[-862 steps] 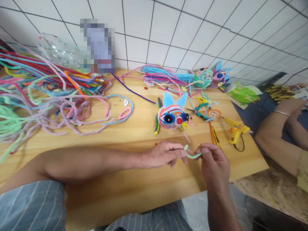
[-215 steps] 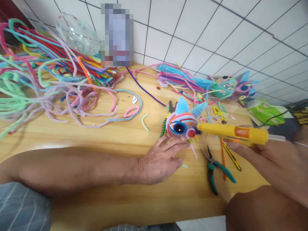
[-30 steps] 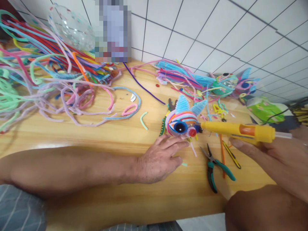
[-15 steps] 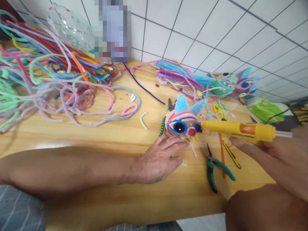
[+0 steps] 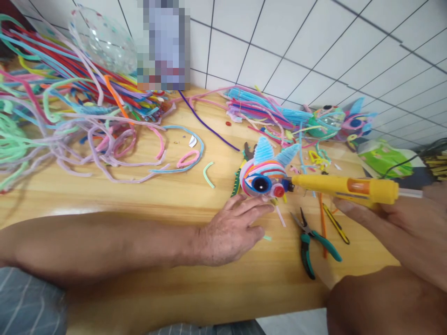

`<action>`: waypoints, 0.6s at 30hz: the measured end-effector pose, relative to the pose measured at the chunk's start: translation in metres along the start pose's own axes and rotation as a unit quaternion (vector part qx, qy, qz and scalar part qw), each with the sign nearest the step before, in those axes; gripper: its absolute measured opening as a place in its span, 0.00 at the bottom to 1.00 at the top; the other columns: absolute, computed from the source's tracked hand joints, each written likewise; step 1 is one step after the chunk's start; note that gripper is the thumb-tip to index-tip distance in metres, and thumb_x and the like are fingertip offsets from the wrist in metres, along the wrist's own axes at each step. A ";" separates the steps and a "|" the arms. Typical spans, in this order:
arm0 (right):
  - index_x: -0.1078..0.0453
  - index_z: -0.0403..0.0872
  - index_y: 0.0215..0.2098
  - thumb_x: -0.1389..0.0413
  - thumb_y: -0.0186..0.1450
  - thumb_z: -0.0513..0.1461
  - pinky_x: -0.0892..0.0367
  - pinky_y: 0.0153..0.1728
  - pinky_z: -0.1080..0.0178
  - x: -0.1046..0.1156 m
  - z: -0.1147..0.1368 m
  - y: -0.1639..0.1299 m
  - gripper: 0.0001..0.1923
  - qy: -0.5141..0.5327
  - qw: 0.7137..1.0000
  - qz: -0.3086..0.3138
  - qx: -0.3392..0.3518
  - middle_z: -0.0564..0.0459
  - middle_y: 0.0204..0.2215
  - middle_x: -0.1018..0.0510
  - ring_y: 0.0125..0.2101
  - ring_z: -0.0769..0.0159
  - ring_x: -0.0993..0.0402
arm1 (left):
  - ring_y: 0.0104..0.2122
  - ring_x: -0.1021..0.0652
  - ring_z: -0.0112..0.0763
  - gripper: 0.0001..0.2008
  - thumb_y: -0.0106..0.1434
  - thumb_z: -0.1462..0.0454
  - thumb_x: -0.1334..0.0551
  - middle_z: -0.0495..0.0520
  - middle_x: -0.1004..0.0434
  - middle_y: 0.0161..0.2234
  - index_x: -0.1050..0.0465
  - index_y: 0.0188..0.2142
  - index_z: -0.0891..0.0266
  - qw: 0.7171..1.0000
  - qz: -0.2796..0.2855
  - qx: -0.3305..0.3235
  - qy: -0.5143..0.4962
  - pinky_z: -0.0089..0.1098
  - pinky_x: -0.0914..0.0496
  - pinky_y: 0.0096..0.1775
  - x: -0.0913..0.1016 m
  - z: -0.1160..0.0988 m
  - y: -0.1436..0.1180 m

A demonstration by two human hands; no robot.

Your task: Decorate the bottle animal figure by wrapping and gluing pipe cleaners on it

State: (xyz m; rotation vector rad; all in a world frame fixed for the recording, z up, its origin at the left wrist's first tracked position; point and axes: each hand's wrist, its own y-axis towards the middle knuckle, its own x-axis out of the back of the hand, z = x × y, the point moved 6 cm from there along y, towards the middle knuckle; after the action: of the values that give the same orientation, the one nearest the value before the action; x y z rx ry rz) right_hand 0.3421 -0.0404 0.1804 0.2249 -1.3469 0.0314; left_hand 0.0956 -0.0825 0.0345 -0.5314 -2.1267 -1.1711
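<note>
two hands on one pipe-cleaner creature (image 5: 262,176), mid-table

my left hand (image 5: 228,229) lies flat, fingers spread, tips touching its base. my right hand (image 5: 394,228) grips the yellow glue gun (image 5: 345,188); since a second ago nothing shifts, its nozzle stays at the face. green pliers (image 5: 309,242) lie just beside.

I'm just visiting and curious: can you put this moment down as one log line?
left hand: flat on table, fingertips at pipe-cleaner figure | right hand: holds glue gun, nozzle at figure | pliers: lying nearby
</note>
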 end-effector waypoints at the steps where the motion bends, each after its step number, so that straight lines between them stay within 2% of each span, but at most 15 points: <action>1: 0.37 0.57 0.12 0.40 0.66 0.59 0.47 0.16 0.52 0.000 0.001 0.000 0.30 0.003 1.000 0.005 -0.001 0.51 0.11 0.36 0.13 0.58 0.39 | 0.70 0.30 0.45 0.08 0.76 0.64 0.37 0.57 0.23 0.68 0.19 0.39 0.58 1.000 0.003 0.001 -0.001 0.49 0.37 0.68 0.000 0.000 0.000; 7: 0.37 0.57 0.12 0.40 0.67 0.60 0.41 0.19 0.49 0.000 0.005 0.000 0.31 -0.003 1.000 0.016 -0.023 0.49 0.12 0.37 0.17 0.55 0.36 | 0.68 0.28 0.44 0.10 0.77 0.64 0.38 0.57 0.21 0.66 0.19 0.38 0.58 1.000 -0.018 -0.001 0.003 0.48 0.35 0.67 0.002 -0.001 0.001; 12: 0.40 0.57 0.11 0.43 0.68 0.62 0.47 0.19 0.51 -0.002 0.006 0.000 0.34 -0.014 1.000 0.013 0.005 0.50 0.10 0.37 0.14 0.59 0.41 | 0.70 0.29 0.45 0.09 0.76 0.64 0.37 0.58 0.22 0.67 0.19 0.38 0.59 1.000 -0.006 -0.001 0.000 0.49 0.35 0.67 0.001 0.000 0.000; 15: 0.40 0.57 0.11 0.44 0.69 0.62 0.47 0.19 0.51 -0.003 0.007 0.001 0.34 -0.016 1.000 0.023 -0.012 0.50 0.10 0.36 0.14 0.58 0.39 | 0.69 0.29 0.45 0.10 0.76 0.64 0.38 0.57 0.21 0.67 0.19 0.38 0.59 1.000 -0.009 -0.002 0.002 0.49 0.35 0.67 0.003 0.000 0.000; 18: 0.36 0.58 0.14 0.43 0.67 0.62 0.44 0.19 0.52 -0.001 0.013 0.000 0.30 -0.003 1.000 0.022 -0.007 0.52 0.10 0.35 0.13 0.57 0.37 | 0.69 0.29 0.44 0.11 0.77 0.64 0.38 0.56 0.21 0.66 0.19 0.37 0.59 1.000 -0.013 -0.004 0.010 0.48 0.35 0.68 0.004 -0.001 0.001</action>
State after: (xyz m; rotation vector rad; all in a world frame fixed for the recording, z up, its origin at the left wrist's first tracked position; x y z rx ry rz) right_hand 0.3297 -0.0427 0.1815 0.1845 -1.3572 0.0588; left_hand 0.0938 -0.0825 0.0384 -0.4955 -2.1198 -1.1938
